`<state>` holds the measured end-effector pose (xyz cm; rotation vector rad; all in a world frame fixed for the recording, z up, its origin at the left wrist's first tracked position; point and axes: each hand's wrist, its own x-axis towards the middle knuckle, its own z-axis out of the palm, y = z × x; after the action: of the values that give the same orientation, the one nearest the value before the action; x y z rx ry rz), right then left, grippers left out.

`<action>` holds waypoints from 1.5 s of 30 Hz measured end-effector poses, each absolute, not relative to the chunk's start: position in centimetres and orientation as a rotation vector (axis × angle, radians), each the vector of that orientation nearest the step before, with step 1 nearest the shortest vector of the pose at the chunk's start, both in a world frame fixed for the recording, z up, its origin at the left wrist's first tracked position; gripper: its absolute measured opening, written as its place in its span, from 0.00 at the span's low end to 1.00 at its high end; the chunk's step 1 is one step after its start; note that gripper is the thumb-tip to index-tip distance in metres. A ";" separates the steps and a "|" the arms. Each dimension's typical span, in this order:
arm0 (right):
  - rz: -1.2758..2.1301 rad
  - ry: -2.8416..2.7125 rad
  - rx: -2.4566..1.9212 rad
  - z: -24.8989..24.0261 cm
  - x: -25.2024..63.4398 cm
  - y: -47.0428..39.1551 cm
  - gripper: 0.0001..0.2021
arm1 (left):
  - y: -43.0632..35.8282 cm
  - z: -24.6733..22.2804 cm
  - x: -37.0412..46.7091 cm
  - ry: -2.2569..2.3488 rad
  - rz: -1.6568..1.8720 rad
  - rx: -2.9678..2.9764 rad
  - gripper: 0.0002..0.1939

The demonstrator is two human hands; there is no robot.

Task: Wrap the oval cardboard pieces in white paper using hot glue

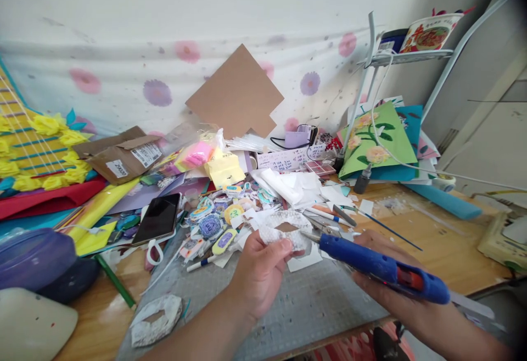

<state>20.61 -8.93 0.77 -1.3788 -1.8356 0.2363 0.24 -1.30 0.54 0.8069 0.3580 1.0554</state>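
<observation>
Left hand point(257, 273) pinches a paper ring point(284, 226); right hand point(381, 273) grips a glue gun point(382, 267).

Flower-print cloth point(164, 75) backs a cluttered wooden table point(444, 240).

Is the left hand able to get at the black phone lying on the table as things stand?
Probably not right away: the left hand is pinching a white paper ring. The phone lies close by on its left with nothing on top, so the path looks free once the hand lets go.

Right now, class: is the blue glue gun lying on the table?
No, the right hand holds the blue glue gun above the grey mat.
</observation>
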 end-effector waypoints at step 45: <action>0.088 -1.879 -1.532 1.4 20.2 -10.6 0.05 | 0.0 0.1 -0.2 0.674 0.922 1.590 0.09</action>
<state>20.21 -10.64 1.45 -1.5319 -1.8794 0.0875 -0.24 -0.03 0.10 1.5901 0.6736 0.9222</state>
